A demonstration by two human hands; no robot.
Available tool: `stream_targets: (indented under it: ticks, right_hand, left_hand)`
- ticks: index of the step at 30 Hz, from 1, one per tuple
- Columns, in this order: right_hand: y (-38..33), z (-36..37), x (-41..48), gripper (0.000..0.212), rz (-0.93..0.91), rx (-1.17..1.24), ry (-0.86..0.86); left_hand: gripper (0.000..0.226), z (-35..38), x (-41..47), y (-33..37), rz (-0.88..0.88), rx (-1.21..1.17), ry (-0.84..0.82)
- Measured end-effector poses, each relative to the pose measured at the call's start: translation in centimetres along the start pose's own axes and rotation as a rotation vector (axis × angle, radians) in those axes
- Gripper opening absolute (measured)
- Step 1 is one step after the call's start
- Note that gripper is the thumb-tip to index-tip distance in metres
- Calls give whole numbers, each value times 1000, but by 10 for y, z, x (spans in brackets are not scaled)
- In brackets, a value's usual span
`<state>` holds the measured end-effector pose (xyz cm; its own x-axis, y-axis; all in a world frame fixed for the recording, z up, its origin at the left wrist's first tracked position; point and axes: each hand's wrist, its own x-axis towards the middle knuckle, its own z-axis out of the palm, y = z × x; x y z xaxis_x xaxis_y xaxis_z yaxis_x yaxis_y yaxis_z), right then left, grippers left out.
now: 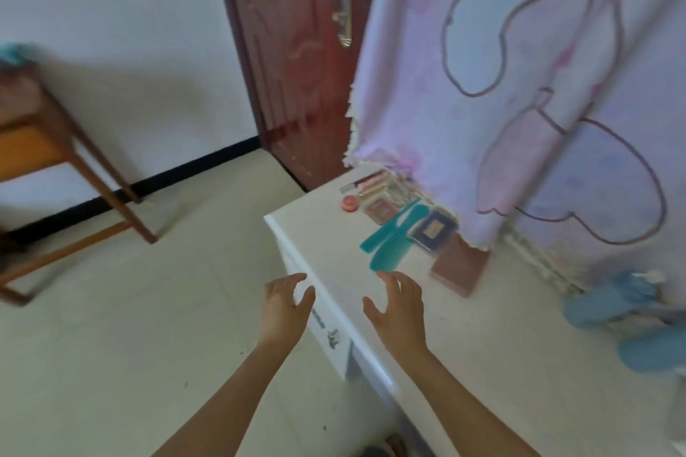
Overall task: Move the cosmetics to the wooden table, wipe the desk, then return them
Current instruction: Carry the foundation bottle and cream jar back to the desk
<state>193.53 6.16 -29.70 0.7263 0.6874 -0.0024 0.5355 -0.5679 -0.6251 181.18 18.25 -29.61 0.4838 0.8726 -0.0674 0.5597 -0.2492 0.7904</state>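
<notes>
Teal plastic combs (389, 234) sit just beyond our right hand (397, 312); both it and our left hand (284, 304) are loose-fingered, empty, probably about to start clearing.

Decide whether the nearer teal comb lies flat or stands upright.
Flat: the nearer teal comb lies lengthwise on the white desk, beside a second comb.
</notes>
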Motion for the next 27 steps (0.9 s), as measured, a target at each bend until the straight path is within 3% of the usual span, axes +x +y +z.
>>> stream_targets:
  ticks: [6,10,16,27]
  right_hand:
    - [-111,61,-44,48,-198,-66,-61]
    - [-201,109,-62,49,-496,-138,-79]
    - [-333,150,-90,47,-803,-221,-95]
    - [-463,214,-92,48,-1074,-280,-219]
  left_hand:
    - [33,-132,-37,-84,2,158,186]
    - [34,-240,-66,-140,-39,200,356]
    - [36,-376,-110,-193,-159,289,604]
    - [40,-479,-131,-233,-259,397,750]
